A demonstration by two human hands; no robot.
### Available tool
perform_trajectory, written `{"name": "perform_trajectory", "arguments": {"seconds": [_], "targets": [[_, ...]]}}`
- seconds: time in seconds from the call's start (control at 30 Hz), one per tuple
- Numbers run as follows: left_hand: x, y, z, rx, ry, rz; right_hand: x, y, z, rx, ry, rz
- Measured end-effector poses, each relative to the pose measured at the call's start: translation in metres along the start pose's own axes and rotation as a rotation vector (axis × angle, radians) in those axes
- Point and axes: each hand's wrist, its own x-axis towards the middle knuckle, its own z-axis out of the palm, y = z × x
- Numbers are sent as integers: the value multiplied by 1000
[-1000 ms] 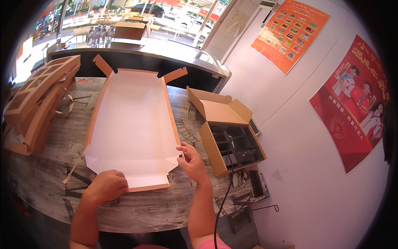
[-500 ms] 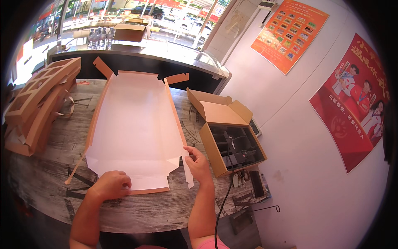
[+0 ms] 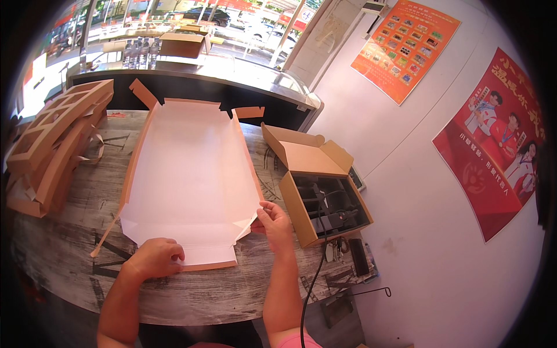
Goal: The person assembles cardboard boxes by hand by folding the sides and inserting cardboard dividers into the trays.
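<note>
white-lined brown cardboard box blank (image 3: 191, 168) unfolded on grey wood-grain table (image 3: 203, 301); right hand (image 3: 272, 223) pinching side flap (image 3: 249, 221), left hand (image 3: 156, 258) at near edge (image 3: 212, 267) (grip unclear).

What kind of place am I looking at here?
Probably a small street-front shop or service point, though I can't be certain. Bottles stand on a long dark-fronted counter, a dark car shows on the street beyond it, and an orange poster and a red one hang on the wall.

You're in a street-front shop, apparently: window (image 3: 246, 43) onto a street, black car (image 3: 208, 16) outside; orange poster (image 3: 406, 49), red poster (image 3: 493, 148) on your wall (image 3: 400, 191).
</note>
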Motion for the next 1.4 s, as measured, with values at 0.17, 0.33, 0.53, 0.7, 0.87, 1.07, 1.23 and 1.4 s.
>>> {"name": "perform_trajectory", "arguments": {"seconds": [0.17,0.33,0.53,0.7,0.87,1.07,1.23,1.4], "targets": [[-1,-1,0,1,1,7,-1,8,11,-82,-29,-82],[0,-2,1,12,-2,6,-5,13,28,-337,-9,-233],[1,0,0,6,-5,4,4,30,37,-593,131,-396],[1,1,-1,22,-14,1,8,45,50,-516,251,-490],[1,4,-2,25,-24,-13,17,63,50,-419,274,-456],[-1,5,1,87,92,51,23,77,52,-316,301,-374],[-6,13,-4,87,231,79,20,72,53,-345,275,-344],[-12,18,-25,108,322,-18,22,75,50,-399,286,-394]]}}
